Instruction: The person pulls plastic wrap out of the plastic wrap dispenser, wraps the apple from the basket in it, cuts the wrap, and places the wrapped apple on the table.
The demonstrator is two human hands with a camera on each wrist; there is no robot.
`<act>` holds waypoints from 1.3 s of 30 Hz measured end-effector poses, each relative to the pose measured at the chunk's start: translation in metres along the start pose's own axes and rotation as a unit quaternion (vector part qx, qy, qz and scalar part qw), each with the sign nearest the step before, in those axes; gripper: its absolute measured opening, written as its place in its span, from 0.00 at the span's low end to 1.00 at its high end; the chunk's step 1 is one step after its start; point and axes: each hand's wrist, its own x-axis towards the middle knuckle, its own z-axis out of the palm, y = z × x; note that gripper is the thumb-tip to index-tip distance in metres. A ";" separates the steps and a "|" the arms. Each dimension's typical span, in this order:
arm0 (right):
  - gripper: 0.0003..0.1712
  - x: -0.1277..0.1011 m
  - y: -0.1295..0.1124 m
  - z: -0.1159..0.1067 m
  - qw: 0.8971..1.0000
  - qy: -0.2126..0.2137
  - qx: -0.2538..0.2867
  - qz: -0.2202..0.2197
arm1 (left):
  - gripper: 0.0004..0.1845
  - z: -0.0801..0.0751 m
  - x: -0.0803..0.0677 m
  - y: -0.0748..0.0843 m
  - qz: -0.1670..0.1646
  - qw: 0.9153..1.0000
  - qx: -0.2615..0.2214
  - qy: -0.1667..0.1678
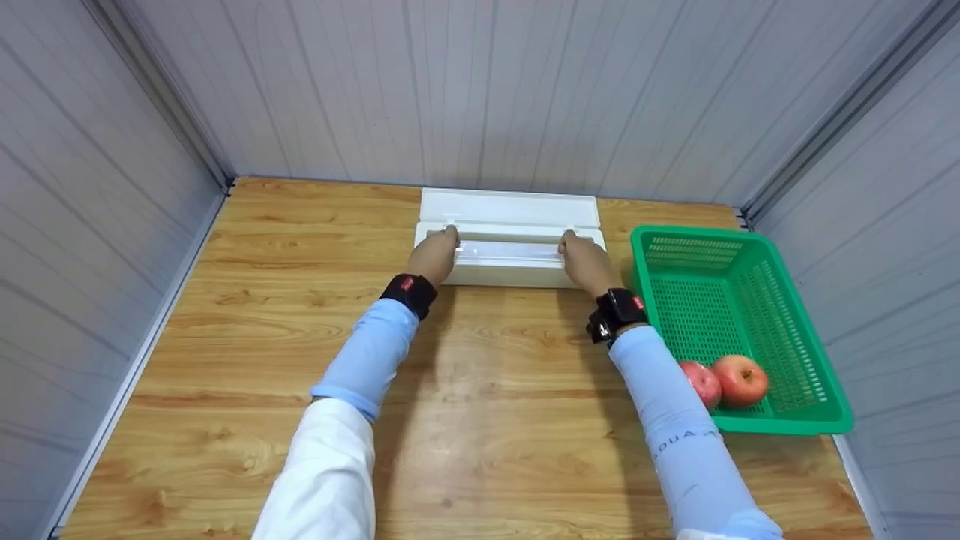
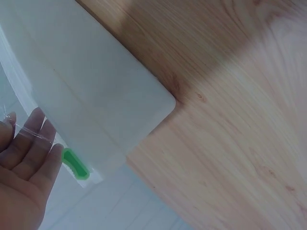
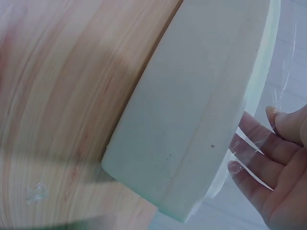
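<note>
Pinching clear film (image 1: 510,251) between thumb and fingertips of left hand (image 1: 435,257) at one end and of right hand (image 1: 586,262) at the other, with both grips clamped on it. Stretching it left to right over the uncovered top of a white box (image 1: 510,277), at the far middle of a wooden table (image 1: 480,420), near the far wall (image 1: 450,90), with lid (image 1: 510,208) folded back toward that wall. Cannot tell from the wrist views of any touch between the remaining fingers and the box. Showing a green piece (image 2: 76,164) on the box's left end, just beside the left fingers. Wearing a black strap (image 1: 409,296) on the left wrist and another on the right. Partly hiding one apple (image 1: 705,384) with the right light blue sleeve (image 1: 675,405), right beside a second apple (image 1: 740,380), both in the near part of a green basket (image 1: 787,426) at the table's right side.
</note>
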 end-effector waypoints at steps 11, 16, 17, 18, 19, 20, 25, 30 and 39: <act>0.06 0.003 0.002 -0.012 0.999 -0.033 0.002 -0.015 | 0.08 -0.024 -0.005 -0.007 0.024 0.999 -0.022 -0.023; 0.08 0.005 0.003 -0.015 0.999 -0.019 0.003 -0.028 | 0.08 -0.030 -0.002 -0.010 0.040 0.998 -0.023 -0.041; 0.09 0.006 0.003 -0.016 0.999 -0.017 0.004 -0.027 | 0.08 -0.031 -0.002 -0.010 0.041 0.998 -0.024 -0.043; 0.10 0.006 0.003 -0.017 0.999 -0.016 0.003 -0.027 | 0.09 -0.032 -0.001 -0.010 0.043 0.998 -0.024 -0.043; 0.11 0.007 0.003 -0.019 1.000 -0.015 0.003 -0.027 | 0.09 -0.033 -0.001 -0.009 0.044 0.998 -0.025 -0.044; 0.10 0.007 0.003 -0.020 0.999 -0.014 0.001 -0.028 | 0.08 -0.035 -0.001 -0.009 0.045 0.998 -0.027 -0.044; 0.08 0.009 0.000 -0.028 0.999 -0.008 0.005 -0.034 | 0.08 -0.040 0.003 -0.011 0.047 0.998 -0.032 -0.040; 0.09 0.010 -0.002 -0.036 0.999 0.003 0.015 -0.041 | 0.08 -0.046 0.010 -0.010 0.058 0.998 -0.025 -0.028; 0.08 0.023 -0.004 -0.055 0.999 -0.015 0.012 -0.026 | 0.06 -0.066 0.019 -0.009 0.097 0.994 -0.042 -0.011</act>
